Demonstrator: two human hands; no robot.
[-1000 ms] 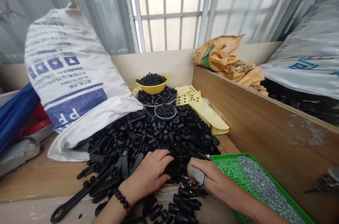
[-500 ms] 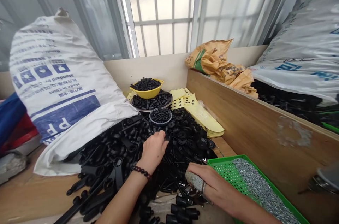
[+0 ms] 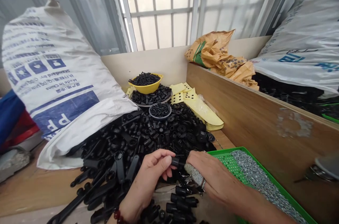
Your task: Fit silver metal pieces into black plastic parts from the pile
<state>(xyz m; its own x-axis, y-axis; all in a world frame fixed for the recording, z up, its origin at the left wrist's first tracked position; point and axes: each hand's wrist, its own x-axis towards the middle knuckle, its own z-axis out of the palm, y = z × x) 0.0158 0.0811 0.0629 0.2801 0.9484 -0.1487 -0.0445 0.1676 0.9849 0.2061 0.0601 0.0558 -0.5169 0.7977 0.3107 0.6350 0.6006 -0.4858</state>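
Okay, some black fittings (image 3: 182, 201) lie up front. The left hand (image 3: 152, 171) pinches a black cylinder (image 3: 175, 161) just beside the right hand (image 3: 213, 172), which is clamped round a grey handle (image 3: 195, 174); looks like lining-up, probably calling for a steady hold next. Black pile (image 3: 159, 133) behind, yellow bowl (image 3: 148, 89) farther.

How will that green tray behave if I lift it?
The green tray will likely feel heavy for its size: many silvery metal pieces lie in it. At its far end they bunch towards the right, so that side may dip. Loose, they'd probably slide if it tilts.
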